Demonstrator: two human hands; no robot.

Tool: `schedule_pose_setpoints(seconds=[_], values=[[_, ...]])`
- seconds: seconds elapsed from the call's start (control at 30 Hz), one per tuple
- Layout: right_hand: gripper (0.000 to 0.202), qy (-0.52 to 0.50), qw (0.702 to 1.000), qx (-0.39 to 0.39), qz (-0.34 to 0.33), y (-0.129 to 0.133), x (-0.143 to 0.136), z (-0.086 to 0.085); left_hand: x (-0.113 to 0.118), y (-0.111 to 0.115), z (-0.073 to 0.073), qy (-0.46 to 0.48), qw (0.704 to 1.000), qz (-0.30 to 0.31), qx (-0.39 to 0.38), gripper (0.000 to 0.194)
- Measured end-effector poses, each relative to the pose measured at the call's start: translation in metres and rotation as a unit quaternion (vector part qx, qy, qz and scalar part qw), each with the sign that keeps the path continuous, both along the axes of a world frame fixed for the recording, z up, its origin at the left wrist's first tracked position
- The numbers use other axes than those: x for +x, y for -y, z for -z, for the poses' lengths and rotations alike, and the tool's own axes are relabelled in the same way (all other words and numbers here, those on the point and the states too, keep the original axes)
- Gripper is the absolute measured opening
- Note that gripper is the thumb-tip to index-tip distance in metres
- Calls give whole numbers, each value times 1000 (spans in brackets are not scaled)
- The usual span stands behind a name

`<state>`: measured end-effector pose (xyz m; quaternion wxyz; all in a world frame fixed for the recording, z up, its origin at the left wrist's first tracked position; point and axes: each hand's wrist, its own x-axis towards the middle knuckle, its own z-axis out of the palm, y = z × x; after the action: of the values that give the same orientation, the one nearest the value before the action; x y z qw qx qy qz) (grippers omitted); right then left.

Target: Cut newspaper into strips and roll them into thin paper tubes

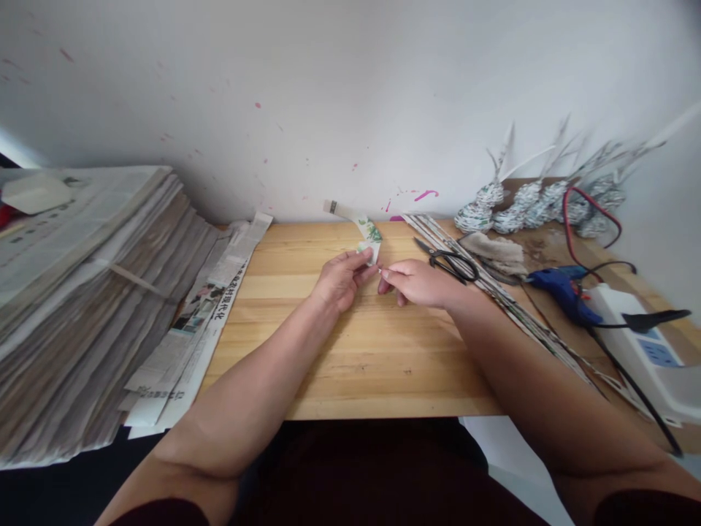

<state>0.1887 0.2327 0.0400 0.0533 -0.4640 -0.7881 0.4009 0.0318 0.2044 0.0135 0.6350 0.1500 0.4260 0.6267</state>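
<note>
A narrow newspaper strip (368,228) with green print stands up from my left hand (346,279), its upper end bent away toward the wall. The thumb and fingers of that hand pinch the strip near its lower end. Close beside it, my right hand (404,281) pinches a thin pale tip where the strip's lower end appears rolled narrow. Both hands are over the middle of the wooden table (350,372). Just right of them lie black-handled scissors (452,261) on a bundle of thin rolled paper sticks (493,292).
A tall newspaper stack (180,219) stands at left, with cut newspaper strips (219,292) beside it. At right are woven paper pieces (482,208), a grey cloth (496,252), a blue glue gun (564,288) and a white power strip (651,351) with cables. A wall (350,109) closes the back.
</note>
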Motion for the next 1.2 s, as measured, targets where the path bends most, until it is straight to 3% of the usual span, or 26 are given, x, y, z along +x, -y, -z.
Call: schedule_pose_setpoints(seconds=[0.1,0.2,0.3,0.37,0.47,0.57,0.63,0.73,0.83,0.93,1.2], values=[[20,-23,995,91,21,2,-2,3,-1,-1,0,0,1000,-8,4,12],[18,-40,981,189,28,5,-4,5,-2,-1,0,-3,1000,-17,12,11],[27,-20,980,200,10,7,-5,3,-2,-1,0,-6,1000,-15,12,13],[28,-26,989,147,6,6,-4,1,-2,-1,-1,-6,1000,-12,9,13],[32,-85,996,-21,31,4,-3,-2,-2,0,-2,1,1000,2,7,13],[30,-143,971,-173,86,3,-4,-2,-1,2,-3,8,1000,14,10,11],[28,-148,959,-218,109,3,-5,-1,-1,2,-3,8,1000,17,12,9],[21,-142,973,-153,103,5,-7,2,-2,0,-2,5,1000,7,14,9],[15,-135,989,13,59,7,-7,6,-3,-1,-2,5,1000,-8,14,14],[22,-98,985,138,33,9,-7,9,-4,-1,-3,5,1000,-14,15,17],[25,-26,988,152,-28,7,-5,1,-3,-1,-1,1,1000,-16,17,12]])
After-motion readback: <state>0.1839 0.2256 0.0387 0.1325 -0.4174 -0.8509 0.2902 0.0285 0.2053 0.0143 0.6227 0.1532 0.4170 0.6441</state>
